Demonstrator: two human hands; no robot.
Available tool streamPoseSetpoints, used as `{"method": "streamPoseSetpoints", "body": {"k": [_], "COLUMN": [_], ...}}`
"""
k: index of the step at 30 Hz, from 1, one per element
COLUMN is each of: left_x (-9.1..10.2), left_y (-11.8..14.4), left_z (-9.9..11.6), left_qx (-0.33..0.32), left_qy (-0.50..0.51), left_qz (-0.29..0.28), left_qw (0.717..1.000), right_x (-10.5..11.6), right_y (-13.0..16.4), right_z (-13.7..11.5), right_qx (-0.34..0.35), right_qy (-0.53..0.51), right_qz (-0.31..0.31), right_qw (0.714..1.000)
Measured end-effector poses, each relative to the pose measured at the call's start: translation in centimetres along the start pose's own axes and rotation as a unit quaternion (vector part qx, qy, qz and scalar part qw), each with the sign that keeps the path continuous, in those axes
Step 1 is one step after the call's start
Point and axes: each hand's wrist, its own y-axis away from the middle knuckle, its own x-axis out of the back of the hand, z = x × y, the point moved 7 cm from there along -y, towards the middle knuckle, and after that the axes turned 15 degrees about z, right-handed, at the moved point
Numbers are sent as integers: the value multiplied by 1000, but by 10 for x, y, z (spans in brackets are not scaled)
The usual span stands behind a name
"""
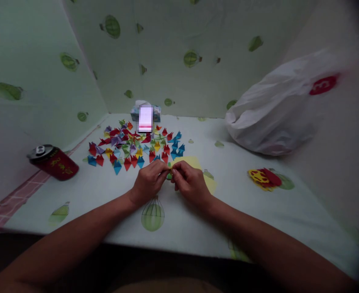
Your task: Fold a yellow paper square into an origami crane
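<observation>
My left hand and my right hand meet at the middle of the table, fingertips pinched together on a small green folded paper piece. Under my right hand lies a yellow sheet of paper. Just beyond my hands spreads a pile of several small folded paper pieces in red, blue, yellow, purple and green. Most of the green piece is hidden by my fingers.
A red can lies on its side at the left. A white plastic bag sits at the right. A red and yellow paper stack lies right of my hands. A small box stands at the back.
</observation>
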Motion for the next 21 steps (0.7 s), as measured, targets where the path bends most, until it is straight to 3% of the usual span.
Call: {"method": "streamPoseSetpoints", "body": {"k": [6,15,18,21], "left_x": [-1,-1,0,4], "left_y": [1,1,1,0], "left_z": [0,0,-5,-10], "left_qx": [-5,5,47,96], "left_qy": [-11,-9,6,35], "left_qz": [-4,-1,10,37], "left_qw": [1000,1000,999,994], "right_x": [2,4,6,5], "right_y": [0,-1,-3,-4], "right_z": [0,2,9,24], "right_qx": [20,-18,-81,-187], "right_qy": [27,25,-29,-130], "right_qz": [15,36,63,82], "right_qw": [999,999,994,970]}}
